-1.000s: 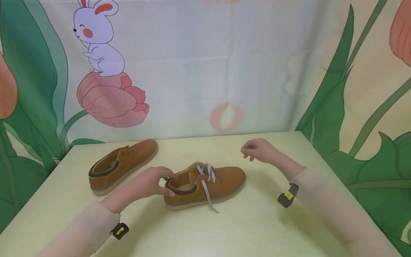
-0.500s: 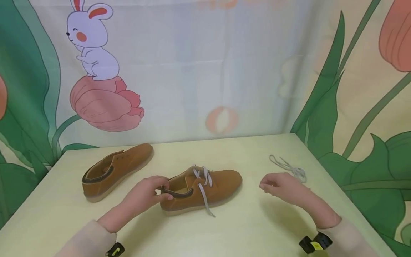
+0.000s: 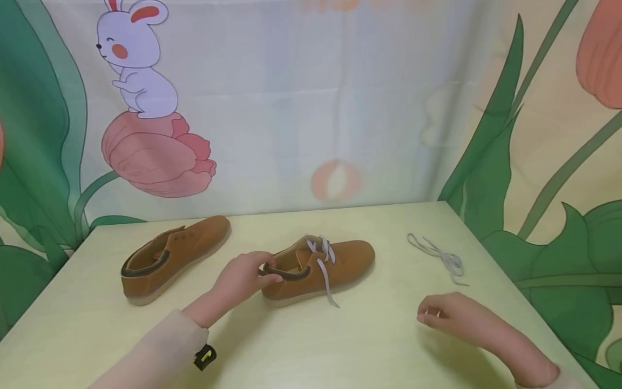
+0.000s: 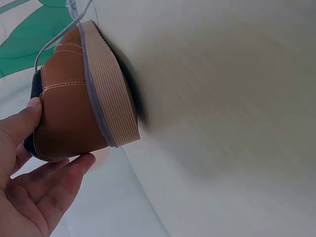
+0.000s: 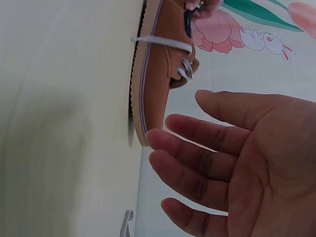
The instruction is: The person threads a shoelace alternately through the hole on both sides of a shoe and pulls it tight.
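Note:
A brown shoe (image 3: pixel 350 262) with a light grey lace threaded through its eyelets stands mid-table, toe to the right. My left hand (image 3: pixel 243 275) grips its dark-collared heel, thumb and fingers on either side of the rim. In the left wrist view the shoe's heel (image 4: pixel 69 108) shows its ribbed sole close to the table. My right hand (image 3: pixel 457 319) hovers over the table at the right; the right wrist view shows its fingers (image 5: pixel 197 182) loosely bent around nothing. Behind that hand lies a loose grey shoelace (image 3: pixel 447 259).
Another brown shoe (image 3: pixel 180 259), with no lace in its eyelets, stands at the left of the pale table (image 3: pixel 369 346). A printed curtain (image 3: pixel 272 135) with a rabbit and tulips hangs behind the table's far edge.
My right hand has drawn back to the right and nearer to me, bringing the loose shoelace into sight. Lately my left hand and the gripped shoe have shifted slightly right and away.

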`<state>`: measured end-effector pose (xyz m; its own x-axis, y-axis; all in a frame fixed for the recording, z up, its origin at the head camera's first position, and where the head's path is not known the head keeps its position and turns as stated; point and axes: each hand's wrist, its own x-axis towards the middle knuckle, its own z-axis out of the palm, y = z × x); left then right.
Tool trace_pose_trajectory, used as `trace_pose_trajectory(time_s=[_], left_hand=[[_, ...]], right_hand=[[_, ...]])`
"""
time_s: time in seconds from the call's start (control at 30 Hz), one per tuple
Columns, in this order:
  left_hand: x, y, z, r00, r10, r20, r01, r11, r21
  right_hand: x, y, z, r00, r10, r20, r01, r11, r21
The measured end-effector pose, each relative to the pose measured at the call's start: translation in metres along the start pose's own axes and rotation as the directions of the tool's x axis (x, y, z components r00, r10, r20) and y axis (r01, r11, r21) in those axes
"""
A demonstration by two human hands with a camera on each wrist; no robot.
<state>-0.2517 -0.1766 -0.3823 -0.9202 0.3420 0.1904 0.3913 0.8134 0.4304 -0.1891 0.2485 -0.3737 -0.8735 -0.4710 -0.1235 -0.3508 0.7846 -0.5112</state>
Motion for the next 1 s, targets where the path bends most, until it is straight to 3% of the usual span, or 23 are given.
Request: trace_pose_trajectory(time_s=[0.33,0.57,0.73,1.0], left_hand=[[0.047,0.012,0.016,0.999,-0.028,0.031,0.028,1.0,-0.012],[0.085,0.018,0.03,0.999,-0.042,-0.004,0.042,0.999,-0.003],[0.115,0.026,0.046,0.998,-0.068,-0.011,0.068,0.998,0.007],[0.16,0.05,0.065,0.995,-0.096,0.006,0.096,0.994,-0.043]], right_hand=[[-0.011,0.003,0.008,0.999,-0.042,0.014,0.042,0.999,0.009],[-0.004,0.004,0.015,0.994,-0.1,0.04,0.099,0.995,0.018],[-0.003,0.007,0.022,0.995,-0.069,0.073,0.064,0.995,0.07],[-0.013,0.012,0.026,0.996,-0.034,0.087,0.024,0.994,0.108]])
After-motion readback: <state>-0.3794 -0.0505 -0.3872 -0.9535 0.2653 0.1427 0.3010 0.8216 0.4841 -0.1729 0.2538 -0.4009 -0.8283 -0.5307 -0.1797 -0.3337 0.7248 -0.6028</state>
